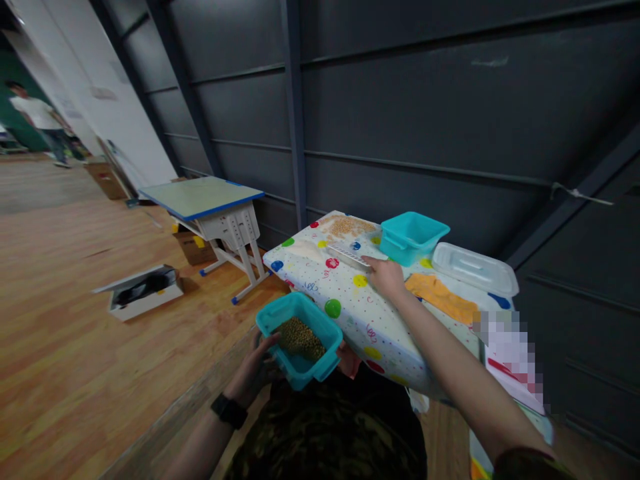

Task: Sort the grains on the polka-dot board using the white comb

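Note:
My left hand (256,368) is closed on the side of a teal plastic container (327,325), held tilted just off the table's near edge. Inside it lies a heap of small greenish-brown beans (301,337). Over the table, my right hand (387,277) grips the near end of a long white slotted strip (347,255), whose exact kind I cannot make out. The strip rests on or just above the patterned tablecloth (295,260). Beyond its far end are spread pale yellowish grains or beans (347,227), with a whitish patch beside them.
A second teal container (415,230) stands at the table's back, beside a clear lid (475,269) and an orange cloth (443,297). A dark panelled wall (400,120) borders the table. Leftward are a desk (205,197), an open white box (145,293) and a distant person (40,117).

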The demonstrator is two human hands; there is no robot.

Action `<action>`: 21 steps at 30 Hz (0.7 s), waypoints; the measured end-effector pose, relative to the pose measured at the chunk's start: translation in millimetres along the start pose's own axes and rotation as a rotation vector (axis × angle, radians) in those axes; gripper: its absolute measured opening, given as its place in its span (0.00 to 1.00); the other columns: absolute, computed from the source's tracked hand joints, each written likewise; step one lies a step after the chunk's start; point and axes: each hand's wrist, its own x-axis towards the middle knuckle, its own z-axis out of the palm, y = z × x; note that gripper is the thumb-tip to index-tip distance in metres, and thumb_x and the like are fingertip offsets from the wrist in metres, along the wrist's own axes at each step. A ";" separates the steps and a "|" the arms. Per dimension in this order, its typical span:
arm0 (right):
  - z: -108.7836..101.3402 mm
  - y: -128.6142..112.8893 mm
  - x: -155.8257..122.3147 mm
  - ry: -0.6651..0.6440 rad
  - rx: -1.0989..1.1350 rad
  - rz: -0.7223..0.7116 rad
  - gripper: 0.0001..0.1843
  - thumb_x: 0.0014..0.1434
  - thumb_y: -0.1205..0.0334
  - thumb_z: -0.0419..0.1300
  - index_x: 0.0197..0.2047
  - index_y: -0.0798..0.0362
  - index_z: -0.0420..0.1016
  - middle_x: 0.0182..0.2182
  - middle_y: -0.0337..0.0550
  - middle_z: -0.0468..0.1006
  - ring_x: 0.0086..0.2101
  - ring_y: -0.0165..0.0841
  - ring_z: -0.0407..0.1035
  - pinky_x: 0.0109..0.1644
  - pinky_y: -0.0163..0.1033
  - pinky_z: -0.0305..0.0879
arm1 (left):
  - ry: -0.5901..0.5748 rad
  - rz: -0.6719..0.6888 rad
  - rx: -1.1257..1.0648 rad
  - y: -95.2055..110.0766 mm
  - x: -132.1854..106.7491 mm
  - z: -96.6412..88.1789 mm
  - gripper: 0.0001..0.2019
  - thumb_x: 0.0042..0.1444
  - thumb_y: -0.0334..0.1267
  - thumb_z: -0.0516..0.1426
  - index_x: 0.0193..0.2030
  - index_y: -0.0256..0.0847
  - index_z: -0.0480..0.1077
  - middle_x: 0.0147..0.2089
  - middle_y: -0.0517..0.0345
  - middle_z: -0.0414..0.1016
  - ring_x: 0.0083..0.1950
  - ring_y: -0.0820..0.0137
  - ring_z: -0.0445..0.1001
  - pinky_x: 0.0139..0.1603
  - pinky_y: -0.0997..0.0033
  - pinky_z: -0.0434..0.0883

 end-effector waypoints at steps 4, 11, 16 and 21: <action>-6.8 -2.2 -1.3 0.021 0.023 -0.020 0.35 0.72 0.67 0.55 0.78 0.43 0.78 0.61 0.50 0.89 0.59 0.45 0.85 0.63 0.43 0.77 | 0.026 0.000 0.000 -2.2 0.3 -6.0 0.35 0.66 0.50 0.71 0.74 0.50 0.65 0.41 0.56 0.82 0.32 0.60 0.85 0.35 0.59 0.86; -7.8 -2.7 1.8 0.038 0.040 0.007 0.34 0.72 0.67 0.54 0.78 0.45 0.78 0.63 0.50 0.88 0.59 0.46 0.85 0.63 0.44 0.78 | 0.015 0.018 -0.019 2.8 2.3 -9.0 0.37 0.61 0.51 0.74 0.73 0.53 0.67 0.48 0.51 0.85 0.39 0.57 0.88 0.39 0.56 0.87; -5.8 -7.8 -8.9 0.009 0.017 -0.111 0.37 0.69 0.70 0.56 0.78 0.44 0.78 0.67 0.47 0.84 0.61 0.44 0.84 0.65 0.44 0.77 | 0.028 0.012 -0.018 8.0 -0.6 -3.6 0.39 0.61 0.50 0.74 0.75 0.53 0.66 0.45 0.53 0.85 0.36 0.59 0.87 0.37 0.58 0.86; -4.4 -8.6 -12.3 0.034 0.010 -0.145 0.38 0.67 0.71 0.57 0.78 0.46 0.78 0.68 0.47 0.83 0.61 0.45 0.84 0.65 0.47 0.78 | 0.027 -0.014 0.005 7.6 -2.5 -4.5 0.39 0.62 0.51 0.74 0.75 0.51 0.65 0.44 0.53 0.84 0.35 0.59 0.86 0.37 0.57 0.86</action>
